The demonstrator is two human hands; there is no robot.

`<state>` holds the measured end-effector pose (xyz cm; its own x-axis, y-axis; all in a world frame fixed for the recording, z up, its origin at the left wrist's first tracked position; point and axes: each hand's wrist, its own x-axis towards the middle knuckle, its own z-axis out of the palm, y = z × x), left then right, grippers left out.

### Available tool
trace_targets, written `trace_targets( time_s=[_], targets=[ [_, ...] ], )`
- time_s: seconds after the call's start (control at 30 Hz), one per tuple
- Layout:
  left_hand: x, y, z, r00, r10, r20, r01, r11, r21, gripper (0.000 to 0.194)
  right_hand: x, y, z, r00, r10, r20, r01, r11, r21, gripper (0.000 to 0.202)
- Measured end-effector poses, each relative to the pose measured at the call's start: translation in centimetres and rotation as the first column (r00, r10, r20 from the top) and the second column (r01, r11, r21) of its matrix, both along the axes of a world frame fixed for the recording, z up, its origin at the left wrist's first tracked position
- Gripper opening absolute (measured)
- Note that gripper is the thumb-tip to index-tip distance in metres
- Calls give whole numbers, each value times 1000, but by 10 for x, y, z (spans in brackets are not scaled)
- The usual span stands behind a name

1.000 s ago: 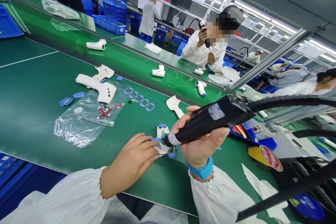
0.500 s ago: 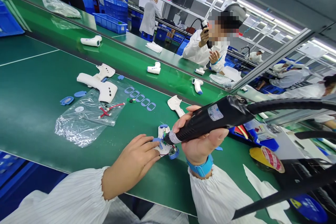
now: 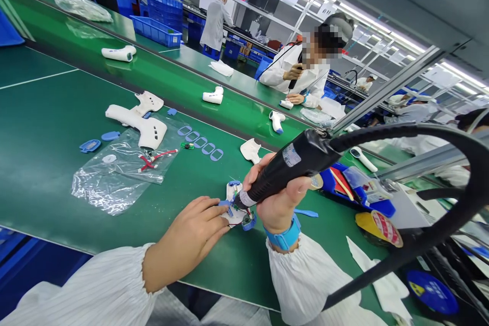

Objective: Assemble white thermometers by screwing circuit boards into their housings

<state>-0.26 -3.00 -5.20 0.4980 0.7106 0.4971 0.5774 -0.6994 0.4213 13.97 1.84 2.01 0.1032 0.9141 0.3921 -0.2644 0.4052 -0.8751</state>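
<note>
My right hand (image 3: 280,204), with a blue wrist strap, is wrapped round a black corded electric screwdriver (image 3: 286,165). Its tip points down into an opened white thermometer-gun housing (image 3: 233,218); whether it touches a screw is hidden. Green circuit board, thin wires and a round blue-rimmed part (image 3: 249,222) show in that housing. My left hand (image 3: 191,239) grips the housing from the left, fingers pressed together along its edge and a blue piece (image 3: 226,205). Just beyond the screwdriver lies an empty white housing half (image 3: 250,150).
White gun shells (image 3: 143,125), a clear plastic bag (image 3: 114,178), red wires (image 3: 151,160) and blue oval frames (image 3: 200,141) lie left. White guns (image 3: 213,95) sit on the green belt. A blue tray (image 3: 355,188) and tape roll (image 3: 378,228) stand right. A co-worker (image 3: 294,66) sits opposite.
The screwdriver's rear end has tilted up a little, with its cord arching higher. The white guns on the belt have shifted left. The co-worker opposite has lowered a tool onto a white gun.
</note>
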Motion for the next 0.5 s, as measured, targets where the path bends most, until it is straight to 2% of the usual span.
trace_targets(
  time_s=[0.33,0.5],
  targets=[
    [0,-1,0,1000,-9,13,9,1000,4,21,1,-1,-1,999,-3,-40,5,999,37,57],
    [-2,2,4,997,28,76,-24,998,-62,22,8,-11,18,993,-63,-96,69,996,58,60]
  ],
)
